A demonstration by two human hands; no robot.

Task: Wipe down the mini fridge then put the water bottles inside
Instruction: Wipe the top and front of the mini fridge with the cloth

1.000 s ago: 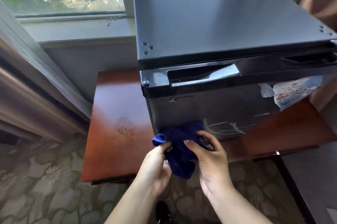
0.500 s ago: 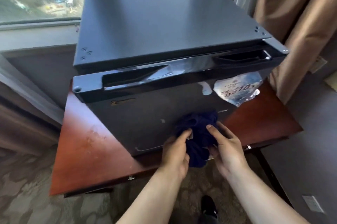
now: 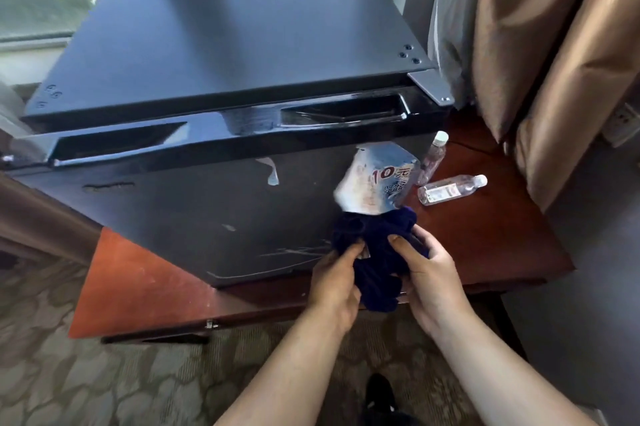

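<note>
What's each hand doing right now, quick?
Left hand: closed on the bunched dark blue cloth, at the black mini fridge door.
Right hand: closed on the same cloth.

1. Fridge (image 3: pixel 221 55): a black mini fridge with its door shut, standing on a reddish wooden table. A torn, peeling sticker is on the door front, towards 3 o'clock.
2. Cloth (image 3: pixel 375 252): dark blue and bunched, pressed against the door's lower right, just below the sticker.
3. Bottles: two clear ones with white caps on the table at the fridge's 3 o'clock. One (image 3: pixel 450 189) lies on its side; the other (image 3: pixel 433 157) is partly hidden behind the fridge's front corner.
</note>
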